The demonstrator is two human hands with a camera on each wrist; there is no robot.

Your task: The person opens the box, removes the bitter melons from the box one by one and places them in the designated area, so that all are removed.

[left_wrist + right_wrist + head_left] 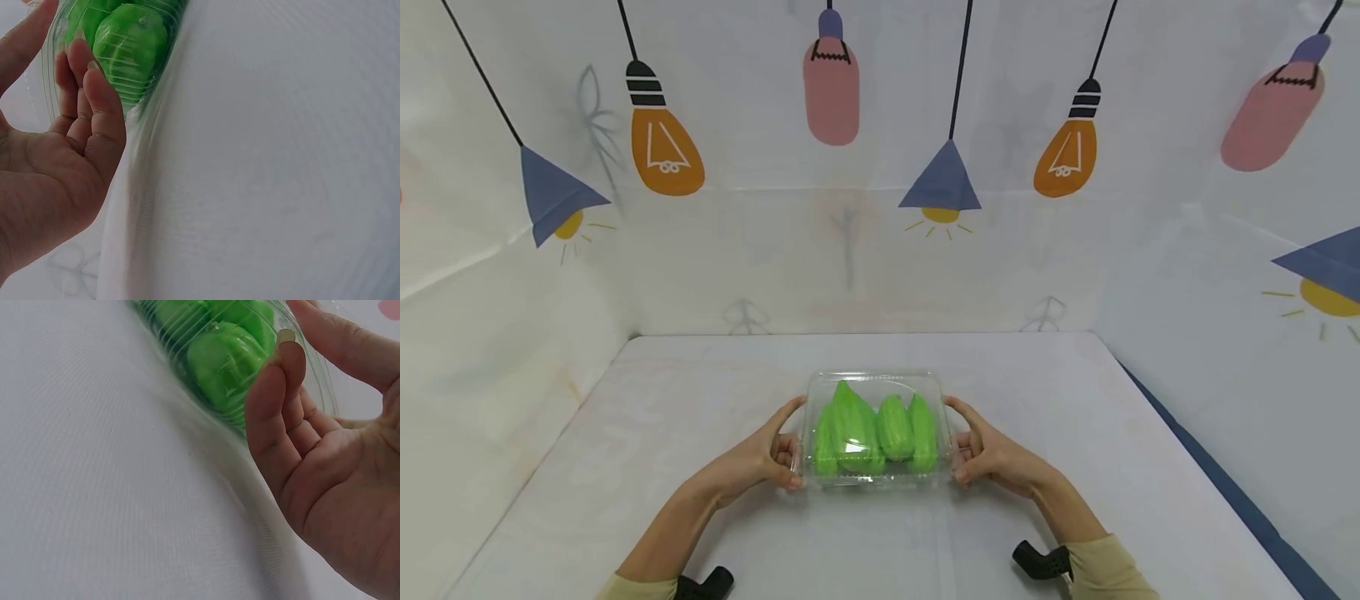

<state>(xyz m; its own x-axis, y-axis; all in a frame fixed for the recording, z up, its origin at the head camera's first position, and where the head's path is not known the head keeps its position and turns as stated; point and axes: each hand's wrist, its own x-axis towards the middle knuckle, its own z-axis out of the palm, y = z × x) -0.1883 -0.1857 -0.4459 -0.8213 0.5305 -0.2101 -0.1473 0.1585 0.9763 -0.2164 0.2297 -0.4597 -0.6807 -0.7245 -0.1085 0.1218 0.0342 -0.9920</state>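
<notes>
From where I stand, a clear box (880,387) sits between the two hands, out over the middle of the white table (880,550), and through its plastic I can make out green vegetables (859,433) lying side by side, a fat one among slimmer ones. The left hand (760,461) grips the box's left side, forefinger up near the far corner, thumb down near the close one, the other fingers curled in against the wall. The right hand (996,458) mirrors it on the right side, thumb and forefinger parted along the edge and holding it there (whether the box rests on the cloth or hangs just over it, I honestly can't tell). The box looks level, its long side facing the person. Pale sleeves (1108,567) reach in from the near edge, each with a black device (1041,561) by the wrist. Behind the table hangs a white backdrop (760,250) printed with blue lamps (943,179), orange bulbs (666,154) and rounded pink ones, while a dark blue strip (1210,483) runs along the table's right side
</notes>
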